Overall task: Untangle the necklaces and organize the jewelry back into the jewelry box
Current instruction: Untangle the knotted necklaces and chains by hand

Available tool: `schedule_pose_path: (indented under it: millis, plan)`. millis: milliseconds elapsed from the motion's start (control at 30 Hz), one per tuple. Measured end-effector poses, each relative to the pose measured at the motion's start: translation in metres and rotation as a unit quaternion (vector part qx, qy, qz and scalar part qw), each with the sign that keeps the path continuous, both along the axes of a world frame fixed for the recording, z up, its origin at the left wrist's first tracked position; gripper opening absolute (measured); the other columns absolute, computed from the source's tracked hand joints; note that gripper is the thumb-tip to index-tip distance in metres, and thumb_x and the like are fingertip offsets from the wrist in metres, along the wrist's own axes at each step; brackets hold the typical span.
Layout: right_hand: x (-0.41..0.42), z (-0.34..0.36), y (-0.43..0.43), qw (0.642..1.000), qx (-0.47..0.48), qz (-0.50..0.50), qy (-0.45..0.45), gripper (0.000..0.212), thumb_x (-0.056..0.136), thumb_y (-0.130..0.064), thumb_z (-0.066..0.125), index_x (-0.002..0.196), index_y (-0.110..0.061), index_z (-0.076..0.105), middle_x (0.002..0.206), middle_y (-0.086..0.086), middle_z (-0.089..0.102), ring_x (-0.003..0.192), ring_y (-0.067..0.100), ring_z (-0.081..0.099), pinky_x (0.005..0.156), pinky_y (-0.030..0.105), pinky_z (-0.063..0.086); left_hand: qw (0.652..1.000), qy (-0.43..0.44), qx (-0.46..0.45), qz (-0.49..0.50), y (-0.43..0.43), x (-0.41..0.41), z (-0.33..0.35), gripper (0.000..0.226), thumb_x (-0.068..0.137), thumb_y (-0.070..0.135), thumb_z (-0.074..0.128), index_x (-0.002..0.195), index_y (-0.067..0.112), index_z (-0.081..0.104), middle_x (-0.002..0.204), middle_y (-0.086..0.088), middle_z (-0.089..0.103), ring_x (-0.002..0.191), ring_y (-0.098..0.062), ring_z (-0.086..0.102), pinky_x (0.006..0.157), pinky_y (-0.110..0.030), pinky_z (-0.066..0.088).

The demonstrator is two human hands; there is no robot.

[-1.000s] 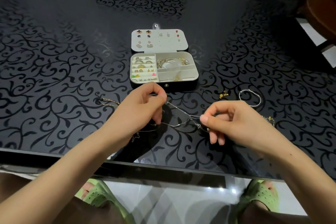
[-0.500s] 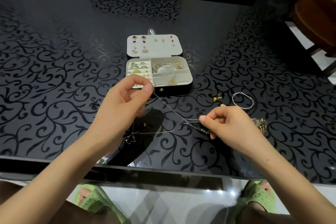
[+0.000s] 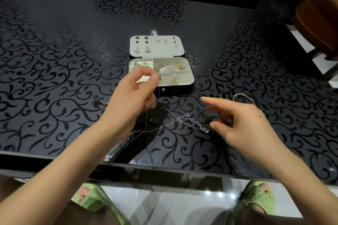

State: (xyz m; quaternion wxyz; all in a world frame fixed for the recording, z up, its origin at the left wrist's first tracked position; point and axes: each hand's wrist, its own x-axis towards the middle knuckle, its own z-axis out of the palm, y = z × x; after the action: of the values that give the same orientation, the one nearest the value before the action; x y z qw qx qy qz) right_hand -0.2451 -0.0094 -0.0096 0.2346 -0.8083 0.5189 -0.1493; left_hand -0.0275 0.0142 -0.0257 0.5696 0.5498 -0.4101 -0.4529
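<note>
Untangling under way: my left hand [image 3: 135,97] pinches a raised strand of the tangled necklaces [image 3: 188,118], whose knot lies on the desk [image 3: 73,78] just left of my right hand [image 3: 237,122], its fingers [image 3: 212,101] spread and empty, likely to pick it apart next, with the open jewelry box [image 3: 191,78] waiting beyond.

A glossy black table [image 3: 54,78] with a leafy scroll pattern carries everything. Near its middle sits an open jewelry box [image 3: 175,90], its lid [image 3: 164,49] folded back flat on the surface behind it. In front of the box, tangled silver chains [image 3: 188,118] lie partly on the tabletop, a pendant [image 3: 134,134] resting toward the near edge. To the right lie a small gold piece [image 3: 220,96] and, just beside it, a silver bracelet [image 3: 237,94]. Left of the chains lies a small dark piece [image 3: 101,104], too small to identify.
</note>
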Motion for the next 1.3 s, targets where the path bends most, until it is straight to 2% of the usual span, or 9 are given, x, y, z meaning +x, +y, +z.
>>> schedule_pose_path:
  millis: [100, 233, 333, 467, 633, 800, 900, 1067, 1300]
  plan:
    - [0.002, -0.010, 0.002, 0.994, -0.057, -0.020, 0.091, 0.043, 0.081, -0.030, 0.069, 0.122, -0.036, 0.058, 0.109, -0.018, 0.064, 0.100, 0.007, 0.058, 0.085, 0.025, 0.040, 1.000, 0.018, -0.005, -0.006, 0.001, 0.000, 0.002, 0.017, 0.095, 0.020, 0.051, 0.078, 0.019, 0.052, 0.048, 0.008, 0.024, 0.045, -0.013, 0.023, 0.050, -0.021, 0.033]
    - [0.004, -0.026, 0.003, 0.989, -0.004, -0.031, 0.143, 0.031, 0.081, -0.045, 0.065, 0.106, -0.028, 0.064, 0.103, -0.009, 0.057, 0.117, 0.014, 0.048, 0.086, 0.028, 0.038, 0.999, 0.035, -0.010, -0.011, 0.002, 0.000, 0.003, 0.015, 0.095, 0.018, 0.050, 0.080, 0.016, 0.051, 0.049, 0.005, 0.022, 0.046, -0.015, 0.020, 0.049, -0.021, 0.034]
    - [0.007, -0.032, 0.001, 0.994, 0.009, -0.020, 0.112, 0.011, 0.084, -0.038, 0.064, 0.085, -0.028, 0.060, 0.087, -0.010, 0.051, 0.102, 0.014, 0.051, 0.076, 0.025, 0.035, 0.999, 0.043, -0.012, 0.000, 0.002, 0.002, 0.004, 0.014, 0.095, 0.018, 0.050, 0.081, 0.015, 0.051, 0.049, 0.005, 0.022, 0.045, -0.014, 0.021, 0.050, -0.022, 0.034]
    - [0.006, -0.031, 0.000, 0.995, 0.025, -0.005, 0.092, 0.017, 0.090, -0.030, 0.057, 0.075, -0.024, 0.052, 0.083, -0.009, 0.051, 0.082, 0.011, 0.046, 0.068, 0.021, 0.026, 0.999, 0.047, -0.014, 0.015, 0.002, 0.006, 0.001, 0.012, 0.095, 0.021, 0.050, 0.085, 0.015, 0.050, 0.051, 0.005, 0.021, 0.044, -0.013, 0.021, 0.051, -0.023, 0.033]
    - [-0.008, -0.004, -0.002, 0.998, 0.059, -0.014, -0.032, 0.016, 0.090, -0.030, 0.055, 0.076, -0.023, 0.055, 0.074, -0.004, 0.061, 0.068, 0.006, 0.054, 0.060, 0.014, 0.040, 0.996, 0.065, -0.012, 0.054, 0.000, 0.012, -0.004, 0.016, 0.097, 0.019, 0.048, 0.081, 0.017, 0.048, 0.050, 0.006, 0.020, 0.043, -0.011, 0.019, 0.047, -0.020, 0.030]
    - [-0.009, 0.014, -0.006, 0.964, 0.176, -0.011, -0.200, 0.018, 0.096, -0.022, 0.044, 0.084, -0.010, 0.050, 0.090, 0.010, 0.071, 0.093, 0.005, 0.066, 0.086, 0.030, 0.050, 0.992, 0.075, -0.002, 0.103, 0.003, 0.019, -0.013, 0.019, 0.098, 0.020, 0.046, 0.079, 0.019, 0.047, 0.050, 0.007, 0.022, 0.044, -0.011, 0.019, 0.047, -0.021, 0.030]
    - [-0.011, 0.015, -0.010, 0.942, 0.208, -0.036, -0.260, 0.019, 0.099, -0.017, 0.041, 0.082, -0.012, 0.048, 0.082, 0.008, 0.073, 0.092, 0.027, 0.067, 0.095, 0.053, 0.045, 0.990, 0.081, -0.002, 0.117, 0.003, 0.022, -0.016, 0.017, 0.098, 0.019, 0.045, 0.081, 0.018, 0.047, 0.050, 0.006, 0.022, 0.044, -0.010, 0.020, 0.047, -0.021, 0.029]
    - [-0.012, 0.017, -0.017, 0.968, 0.108, -0.075, -0.214, 0.018, 0.097, -0.012, 0.044, 0.079, -0.014, 0.046, 0.069, 0.004, 0.072, 0.062, 0.018, 0.068, 0.059, 0.027, 0.054, 0.989, 0.081, -0.005, 0.126, 0.000, 0.025, -0.018, 0.015, 0.098, 0.018, 0.044, 0.084, 0.016, 0.047, 0.051, 0.006, 0.022, 0.044, -0.011, 0.019, 0.045, -0.021, 0.027]
    - [-0.015, 0.018, -0.019, 0.993, 0.003, -0.066, -0.101, 0.014, 0.092, -0.015, 0.056, 0.080, -0.021, 0.052, 0.060, 0.001, 0.066, 0.051, 0.000, 0.059, 0.055, 0.026, 0.050, 0.988, 0.086, -0.013, 0.128, -0.003, 0.025, -0.016, 0.014, 0.098, 0.018, 0.045, 0.084, 0.016, 0.047, 0.050, 0.006, 0.023, 0.044, -0.011, 0.019, 0.045, -0.022, 0.026]
